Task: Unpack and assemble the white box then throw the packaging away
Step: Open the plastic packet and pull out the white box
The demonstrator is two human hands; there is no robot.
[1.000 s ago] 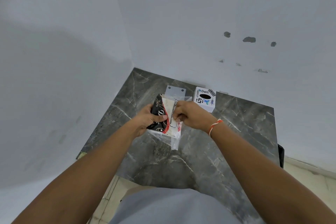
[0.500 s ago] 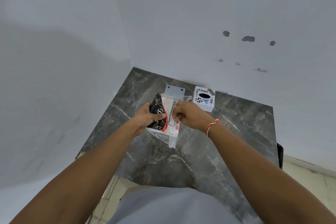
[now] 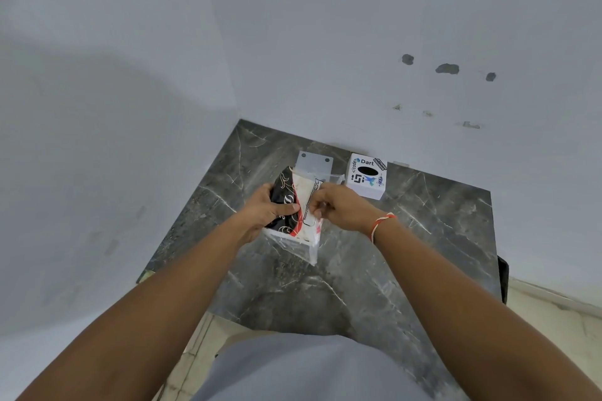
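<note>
A flat pack [image 3: 294, 205] printed in black, red and white, sleeved in a clear plastic bag [image 3: 303, 246], is held just above the dark marble table [image 3: 407, 254], near the corner where two pale walls meet; whether this is the white box folded flat cannot be told for certain, though the task suggests it; the left hand [image 3: 265, 212] grips the pack's black side, fingers behind and thumb across the front, apparently to brace it; the right hand [image 3: 338, 207] pinches the pack's white edge or the film over it, which one is unclear, a hold that reads as the start of drawing the contents out of the wrapper; the bag's loose end hangs toward the person. Behind the pack a grey plate [image 3: 314, 163] with two holes lies on the table; just beside it to the right stands a white cube [image 3: 366, 177] covered in stickers, near the back wall; a red-and-white thread [image 3: 381, 225] circles the right wrist.
</note>
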